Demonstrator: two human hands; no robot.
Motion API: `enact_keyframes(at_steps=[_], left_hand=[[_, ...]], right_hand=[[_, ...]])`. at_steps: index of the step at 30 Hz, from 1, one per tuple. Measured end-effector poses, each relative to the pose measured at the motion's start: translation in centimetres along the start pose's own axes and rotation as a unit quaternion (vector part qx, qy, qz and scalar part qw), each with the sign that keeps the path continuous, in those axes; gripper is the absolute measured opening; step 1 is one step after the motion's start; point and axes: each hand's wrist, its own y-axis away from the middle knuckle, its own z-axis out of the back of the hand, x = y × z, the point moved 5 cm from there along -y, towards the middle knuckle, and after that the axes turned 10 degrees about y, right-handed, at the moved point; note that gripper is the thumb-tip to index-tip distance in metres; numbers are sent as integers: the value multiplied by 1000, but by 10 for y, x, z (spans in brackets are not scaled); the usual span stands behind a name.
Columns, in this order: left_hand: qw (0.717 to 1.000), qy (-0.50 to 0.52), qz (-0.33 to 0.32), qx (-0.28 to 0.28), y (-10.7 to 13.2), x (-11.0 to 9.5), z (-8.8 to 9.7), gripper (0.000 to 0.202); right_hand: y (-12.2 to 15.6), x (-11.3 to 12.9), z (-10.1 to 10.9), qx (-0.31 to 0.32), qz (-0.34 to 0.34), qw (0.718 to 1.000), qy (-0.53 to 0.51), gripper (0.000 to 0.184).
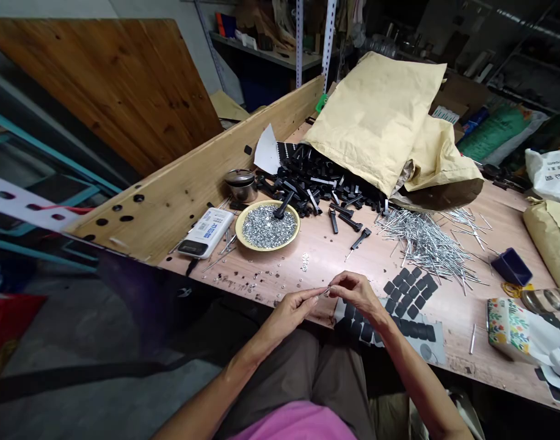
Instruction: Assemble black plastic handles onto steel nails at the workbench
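Observation:
My left hand (pixel 294 305) and my right hand (pixel 356 292) meet at the front edge of the wooden table (pixel 344 256), fingertips pinched together on a thin metal pin (pixel 323 292) held between them. Just beyond my right hand lies a white sheet of black pads (pixel 405 305). A heap of metal pins (pixel 424 241) is spread to the right. A yellow bowl (pixel 267 226) of small silvery washers stands left of centre, with a black plastic part resting in it. Many black plastic parts (pixel 314 180) spill from a tan paper sack (pixel 380 116).
A white device (pixel 206 232) and a small steel tin (pixel 241 183) sit at the left by a raised wooden board (pixel 192 177). A blue tray (pixel 511 266), a flowered box (pixel 506 327) and another sack (pixel 552 232) are at the right. Loose washers dot the table front.

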Motion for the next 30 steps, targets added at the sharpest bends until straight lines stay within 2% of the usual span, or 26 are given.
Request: enact_keyframes(at_steps=[4,7,9,11,14,18,22,26,30], left_hand=[[997,-30,12,75,2,1,-7,38],[992,-19,62,107,3,7,-9,51],[990,-26,77,115,3,10,-11,54],[993,-59,27,103,1,6,-12,47],[982,-142,-98,79,2,-2,-16,32],[943,-278,-164,77,9,3,-20,28],[872,-402,-253,119,17,11,-18,31],[811,-437,-326,213,25,24,-25,36],[784,-425,-354,280,36,36,-36,35]], right_hand=[[7,3,5,33,12,999,21,36],[14,13,9,24,68,993,93,36],[19,22,12,1,119,979,162,36],[25,30,13,-19,164,958,235,35],[31,35,13,-28,198,933,300,34],[46,29,5,-41,196,922,332,31],[71,14,-7,-62,180,907,375,23],[104,-4,-19,-102,146,890,419,22],[131,-17,-30,-131,128,863,471,30]])
